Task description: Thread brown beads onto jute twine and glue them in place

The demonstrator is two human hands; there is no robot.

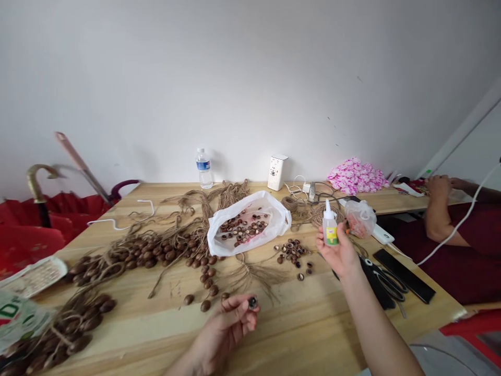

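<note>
Between the fingertips of my left hand [230,326] is a small dark half nutshell [252,302], its hollow side facing up. My right hand [346,257] is wrapped round a small clear glue bottle [331,232] with a yellow-green label; its white nozzle points up. A loose pile of brown shell halves [291,250] lies on the table between the two hands. Behind them an open white plastic bag [217,244] holds more shell halves. Frayed brown twine [250,272] spreads in front of the bag. Round brown nuts on cords [164,253] run along the left.
A water bottle [204,172] and a white box-shaped device [277,173] stand by the wall. Scissors [385,279] and a flat black object [405,275] lie at right, near a small plastic bag [360,219]. Another person's arm [440,214] rests farther right. Red umbrellas [66,214] are at left.
</note>
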